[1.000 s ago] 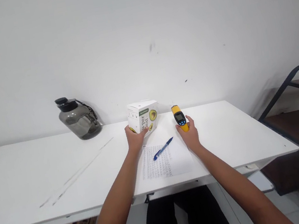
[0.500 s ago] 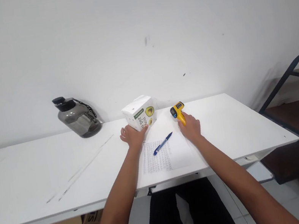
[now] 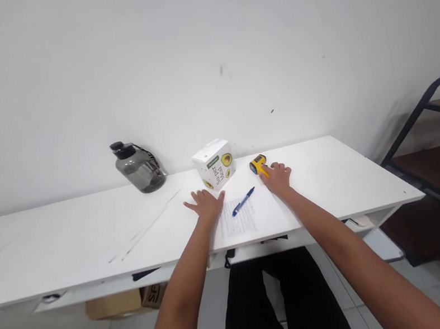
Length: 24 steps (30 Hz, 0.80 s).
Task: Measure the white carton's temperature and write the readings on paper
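Note:
My left hand [image 3: 206,203] lies on the table with its fingers spread, just in front of a white box [image 3: 214,165]. Printed avocados and the words "Su-per Meal" show on the box. A yellow and black infrared thermometer [image 3: 259,165] rests on the table to the right of the box. At its handle is my right hand [image 3: 277,178], fingers loosely apart, the thumb side touching the handle. Between my hands a blue pen [image 3: 243,201] lies across a sheet of paper [image 3: 269,215] covered partly with handwriting.
A grey see-through water bottle [image 3: 142,169] with a black cap leans at the wall on the left. The white table [image 3: 67,242] runs along the wall. A dark metal-framed shelf [image 3: 428,162] stands at right. Under the table is a cardboard box [image 3: 115,305].
My left hand has let go of the box and spread out in front of it. The thermometer has tipped down onto the table, and my right hand has loosened. The view has shifted slightly.

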Motion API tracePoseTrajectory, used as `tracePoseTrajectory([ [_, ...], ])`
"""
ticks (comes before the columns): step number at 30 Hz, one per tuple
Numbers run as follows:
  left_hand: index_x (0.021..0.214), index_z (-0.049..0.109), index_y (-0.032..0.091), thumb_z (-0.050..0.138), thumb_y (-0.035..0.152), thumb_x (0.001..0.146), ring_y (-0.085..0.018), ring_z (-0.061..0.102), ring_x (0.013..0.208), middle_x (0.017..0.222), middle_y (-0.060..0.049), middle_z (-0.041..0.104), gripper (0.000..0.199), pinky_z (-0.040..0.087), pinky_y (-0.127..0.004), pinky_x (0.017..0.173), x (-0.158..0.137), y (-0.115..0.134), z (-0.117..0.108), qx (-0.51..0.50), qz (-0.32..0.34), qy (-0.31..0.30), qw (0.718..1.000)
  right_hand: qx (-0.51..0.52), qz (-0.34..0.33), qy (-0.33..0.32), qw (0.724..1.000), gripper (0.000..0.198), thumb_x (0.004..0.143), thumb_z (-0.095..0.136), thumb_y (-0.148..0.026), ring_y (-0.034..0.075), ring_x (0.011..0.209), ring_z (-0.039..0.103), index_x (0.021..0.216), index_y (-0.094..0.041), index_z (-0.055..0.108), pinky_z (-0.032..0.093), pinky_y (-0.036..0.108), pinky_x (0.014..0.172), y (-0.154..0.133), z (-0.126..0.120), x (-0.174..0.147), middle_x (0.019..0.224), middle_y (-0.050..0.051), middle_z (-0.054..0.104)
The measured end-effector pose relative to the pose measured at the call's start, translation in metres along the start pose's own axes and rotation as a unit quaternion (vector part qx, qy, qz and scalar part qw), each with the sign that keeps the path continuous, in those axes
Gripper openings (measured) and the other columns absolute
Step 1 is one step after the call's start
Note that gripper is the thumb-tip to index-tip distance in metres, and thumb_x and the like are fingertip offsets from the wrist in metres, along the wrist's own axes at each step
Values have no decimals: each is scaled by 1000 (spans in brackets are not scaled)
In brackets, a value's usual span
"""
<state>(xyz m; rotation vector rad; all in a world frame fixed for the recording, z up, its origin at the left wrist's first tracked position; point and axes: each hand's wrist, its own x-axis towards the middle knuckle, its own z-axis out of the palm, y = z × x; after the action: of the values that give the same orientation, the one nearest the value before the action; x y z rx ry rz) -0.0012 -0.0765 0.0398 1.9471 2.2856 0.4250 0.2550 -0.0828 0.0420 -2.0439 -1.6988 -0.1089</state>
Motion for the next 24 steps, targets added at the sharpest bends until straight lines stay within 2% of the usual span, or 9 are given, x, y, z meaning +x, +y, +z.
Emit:
tracePoseTrajectory([
  [2, 155, 41, 9, 38, 72, 91, -45, 7, 160, 166, -30, 29, 90, -4, -75, 120, -8, -9, -3, 1, -12, -22, 1000, -19, -19, 21, 999, 46, 105, 37, -42, 39, 133, 41, 130, -22, 70, 25, 61, 107, -12, -10, -6, 147, 20, 52],
  [4, 158, 39, 12, 34, 74, 91, -45, 5, 160, 169, -28, 22, 90, -2, -77, 119, -13, -15, -4, -9, -29, -32, 999, -55, -99, -2, 994, 46, 106, 33, -35, 37, 132, 45, 135, -20, 66, 23, 60, 110, -26, -20, -17, 143, 21, 56],
  [6, 160, 35, 13, 33, 74, 91, -44, 2, 161, 171, -26, 16, 92, -2, -76, 119, -14, -17, -5, -18, -29, -40, 999, -105, -204, -107, 967, 49, 103, 37, -21, 33, 118, 58, 149, -20, 54, 29, 56, 108, -39, -26, -29, 125, 20, 67],
  [9, 160, 34, 14, 33, 76, 90, -42, 1, 161, 171, -26, 16, 93, -2, -75, 119, -12, -16, -3, -23, -31, -34, 999, -149, -247, -200, 936, 53, 97, 43, -10, 28, 102, 66, 147, -24, 54, 37, 48, 98, -47, -30, -40, 116, 17, 71],
  [14, 157, 40, 16, 37, 75, 89, -45, 10, 160, 169, -28, 21, 90, 2, -77, 118, -10, -13, -3, -24, -35, -30, 999, -63, -358, -202, 910, 34, 98, 47, -13, 24, 96, 66, 125, -20, 65, 41, 35, 85, -37, -33, -46, 105, 12, 73],
  [17, 156, 40, 16, 39, 75, 88, -47, 12, 159, 169, -28, 22, 91, 4, -77, 118, -8, -12, -4, -25, -35, -35, 998, 96, -264, -140, 950, 27, 96, 49, -22, 21, 83, 64, 118, -17, 65, 43, 32, 78, -28, -30, -57, 91, 8, 71],
  [18, 156, 40, 15, 39, 75, 88, -48, 13, 158, 168, -28, 23, 91, 5, -78, 118, -6, -12, -4, -23, -34, -31, 999, 171, -222, -128, 951, 27, 96, 50, -27, 20, 80, 63, 115, -18, 65, 44, 31, 76, -26, -29, -63, 88, 5, 70],
  [21, 155, 40, 10, 44, 76, 85, -52, 22, 153, 162, -31, 34, 96, 10, -77, 118, 3, -11, -4, -1, -16, -26, 1000, 375, -150, -151, 902, 30, 94, 51, -46, 19, 81, 62, 96, -21, 67, 47, 31, 77, -21, -27, -77, 87, 2, 68],
  [24, 152, 42, 4, 46, 80, 81, -52, 27, 151, 158, -35, 37, 104, 17, -72, 119, 14, -11, -5, 21, 1, -48, 999, 460, -103, -189, 862, 48, 94, 43, -60, 19, 83, 62, 82, -21, 69, 48, 33, 80, -22, -27, -84, 80, 2, 65],
])
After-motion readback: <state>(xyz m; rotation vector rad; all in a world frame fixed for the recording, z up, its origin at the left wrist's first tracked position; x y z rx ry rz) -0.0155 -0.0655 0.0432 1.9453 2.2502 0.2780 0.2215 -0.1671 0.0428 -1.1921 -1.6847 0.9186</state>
